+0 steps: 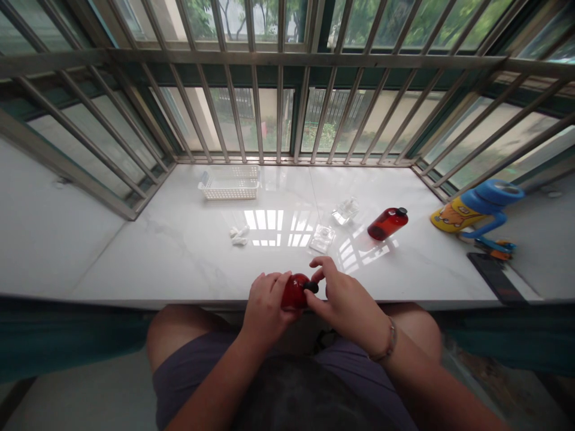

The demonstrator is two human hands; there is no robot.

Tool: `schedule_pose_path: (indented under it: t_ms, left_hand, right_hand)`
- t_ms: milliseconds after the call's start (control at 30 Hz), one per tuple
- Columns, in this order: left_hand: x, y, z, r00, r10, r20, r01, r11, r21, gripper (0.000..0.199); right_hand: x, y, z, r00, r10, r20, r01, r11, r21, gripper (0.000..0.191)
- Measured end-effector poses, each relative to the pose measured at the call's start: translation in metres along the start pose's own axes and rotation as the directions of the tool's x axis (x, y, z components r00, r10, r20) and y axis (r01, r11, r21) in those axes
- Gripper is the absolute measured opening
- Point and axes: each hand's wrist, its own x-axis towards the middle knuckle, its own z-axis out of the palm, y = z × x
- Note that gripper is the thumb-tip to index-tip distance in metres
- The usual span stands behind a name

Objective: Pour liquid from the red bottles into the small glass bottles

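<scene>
A red translucent bottle (294, 291) with a black cap (311, 287) is held at the front edge of the white counter, its cap end pointing right. My left hand (266, 302) wraps round the bottle's body from the left. At the cap, the thumb and a finger of my right hand (342, 299) close in from the right, the thumb touching it; the other fingers are partly curled. Beyond my right hand, a second red bottle (387, 224) with a black cap lies tilted on the counter. Nearer are a small clear plastic packet (322, 238) and a clear plastic piece (345, 211).
A white perforated basket (231, 190) stands at the back left of the counter (148, 251), with crumpled white scraps (239, 235) in front. To the right are a blue and yellow flask (471, 209), a phone (496, 276) and a small colourful item (496, 246). Metal window bars (278, 108) line the back.
</scene>
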Motion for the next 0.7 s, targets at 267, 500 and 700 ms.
schedule_pose_path:
  t_ms: [267, 500, 700]
  left_hand:
    - [-0.003, 0.000, 0.005, 0.999, 0.008, -0.045, -0.002, 0.993, 0.119, 0.081]
    - [-0.002, -0.004, 0.003, 0.996, 0.024, -0.081, -0.008, 0.980, 0.198, 0.077]
    - [-0.001, -0.010, 0.006, 0.993, -0.030, -0.111, 0.047, 0.987, 0.152, 0.074]
  right_hand:
    - [0.007, -0.006, 0.010, 0.987, 0.154, -0.055, -0.154, 0.988, 0.007, 0.047]
    - [0.022, -0.007, 0.016, 0.975, 0.219, -0.040, -0.216, 0.975, 0.056, 0.047]
    - [0.023, -0.009, 0.022, 0.982, 0.177, -0.060, -0.175, 0.984, 0.022, 0.048]
